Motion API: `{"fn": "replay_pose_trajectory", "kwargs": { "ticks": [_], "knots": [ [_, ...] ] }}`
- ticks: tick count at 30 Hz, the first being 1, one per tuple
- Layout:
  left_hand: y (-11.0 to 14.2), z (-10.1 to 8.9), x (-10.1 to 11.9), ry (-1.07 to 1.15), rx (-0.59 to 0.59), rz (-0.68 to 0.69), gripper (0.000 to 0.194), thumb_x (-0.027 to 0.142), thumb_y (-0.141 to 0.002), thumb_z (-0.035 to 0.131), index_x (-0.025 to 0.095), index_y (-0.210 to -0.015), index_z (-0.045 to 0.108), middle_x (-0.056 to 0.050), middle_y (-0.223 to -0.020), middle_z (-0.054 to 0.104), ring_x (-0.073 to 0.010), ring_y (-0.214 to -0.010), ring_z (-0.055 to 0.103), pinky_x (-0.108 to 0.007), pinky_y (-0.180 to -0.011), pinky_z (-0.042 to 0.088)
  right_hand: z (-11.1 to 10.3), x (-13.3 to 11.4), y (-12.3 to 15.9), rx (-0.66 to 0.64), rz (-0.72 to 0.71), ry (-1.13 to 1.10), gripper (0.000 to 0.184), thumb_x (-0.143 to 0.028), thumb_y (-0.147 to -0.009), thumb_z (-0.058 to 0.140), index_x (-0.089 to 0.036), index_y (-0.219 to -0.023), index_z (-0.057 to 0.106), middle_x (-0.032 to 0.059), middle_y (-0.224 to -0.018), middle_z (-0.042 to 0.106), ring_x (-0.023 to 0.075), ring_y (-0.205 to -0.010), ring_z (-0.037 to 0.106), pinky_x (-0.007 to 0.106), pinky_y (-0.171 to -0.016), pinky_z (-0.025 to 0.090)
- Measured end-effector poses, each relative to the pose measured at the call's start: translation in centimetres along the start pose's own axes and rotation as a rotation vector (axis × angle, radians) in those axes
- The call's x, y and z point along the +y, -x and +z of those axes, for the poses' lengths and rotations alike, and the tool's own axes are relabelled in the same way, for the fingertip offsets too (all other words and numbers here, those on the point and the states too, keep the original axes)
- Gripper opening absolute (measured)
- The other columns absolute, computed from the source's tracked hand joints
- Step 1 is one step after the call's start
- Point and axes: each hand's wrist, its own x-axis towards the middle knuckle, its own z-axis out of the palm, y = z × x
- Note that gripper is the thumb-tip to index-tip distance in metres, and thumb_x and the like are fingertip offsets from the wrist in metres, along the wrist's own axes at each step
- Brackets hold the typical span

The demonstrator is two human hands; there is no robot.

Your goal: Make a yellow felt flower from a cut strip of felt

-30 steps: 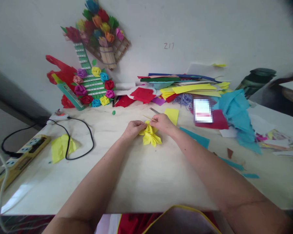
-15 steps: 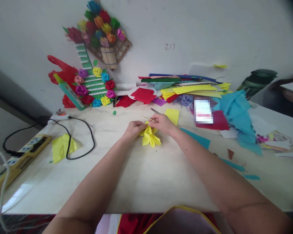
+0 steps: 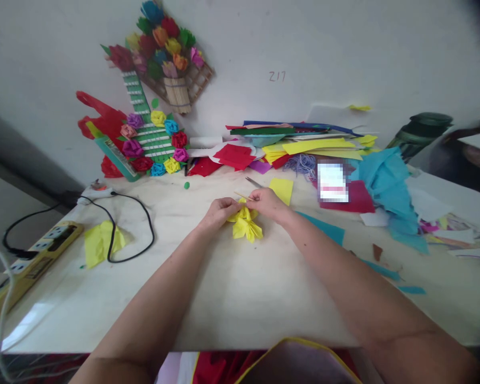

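Note:
A yellow paper flower [image 3: 247, 228] with pointed petals is held between my two hands over the middle of the table. My left hand [image 3: 221, 211] pinches its left upper edge. With thumb and fingers closed, my right hand [image 3: 266, 200] grips a thin wooden stick [image 3: 242, 196] that slants across the top of the flower. The fingers also seem to touch the flower's upper petals, partly hidden behind them. Just beyond the right hand lie a pointed metal tool, perhaps scissors [image 3: 254, 182], and a yellow paper sheet [image 3: 281, 191].
Stacked coloured paper [image 3: 316, 146] lines the wall. At left are a glue bottle [image 3: 114, 154], a black cable [image 3: 152, 229], a power strip [image 3: 44, 250] and crumpled yellow paper [image 3: 100, 242]. Blue paper [image 3: 322, 226] and a blurred-out bright rectangle [image 3: 333, 182] lie right; a green jar [image 3: 422, 133] stands behind.
The hands stay nearly in place. The stick looks slightly lower and flatter against the flower, and the petals have shifted a little. The whole view has moved slightly.

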Motion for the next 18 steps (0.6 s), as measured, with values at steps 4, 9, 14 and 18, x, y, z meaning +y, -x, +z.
{"fn": "replay_pose_trajectory", "kwargs": {
  "ticks": [4,9,14,18],
  "knots": [
    [0.05,-0.28,0.17,-0.025,-0.028,-0.009,0.025,0.036,-0.06,0.061,0.013,-0.065,0.053,0.001,-0.055,0.051,-0.0075,-0.047,0.044,-0.021,-0.046,0.03,0.16,0.24,-0.11,0.022,-0.004,-0.054,0.017,-0.031,-0.062,0.054,-0.016,-0.055,0.052,-0.0033,-0.048,0.046,0.0097,-0.048,0.044,0.021,-0.047,0.032],
    [0.06,-0.31,0.12,-0.029,-0.02,-0.008,0.025,0.033,-0.058,0.062,0.012,-0.068,0.054,-0.001,-0.058,0.054,-0.0084,-0.049,0.046,-0.021,-0.047,0.032,0.34,0.67,-0.31,0.029,-0.009,-0.059,0.016,-0.031,-0.063,0.054,-0.016,-0.059,0.056,-0.0007,-0.053,0.054,0.0107,-0.051,0.049,0.022,-0.05,0.035],
    [0.25,-0.03,0.35,0.003,-0.009,0.004,0.026,0.032,-0.056,0.063,0.012,-0.069,0.054,-0.001,-0.059,0.054,-0.0084,-0.05,0.047,-0.021,-0.047,0.032,0.43,0.71,-0.38,0.037,0.009,-0.051,0.014,-0.029,-0.064,0.053,-0.016,-0.061,0.057,-0.0005,-0.055,0.057,0.0101,-0.051,0.05,0.021,-0.052,0.036],
    [0.22,0.05,0.4,0.005,-0.006,-0.005,0.027,0.032,-0.055,0.065,0.012,-0.069,0.053,0.0,-0.059,0.054,-0.0082,-0.049,0.047,-0.021,-0.047,0.034,0.44,0.67,-0.44,0.048,0.018,-0.027,0.014,-0.03,-0.065,0.052,-0.017,-0.061,0.056,-0.0009,-0.055,0.057,0.0092,-0.05,0.048,0.021,-0.051,0.036]
  ]
}}
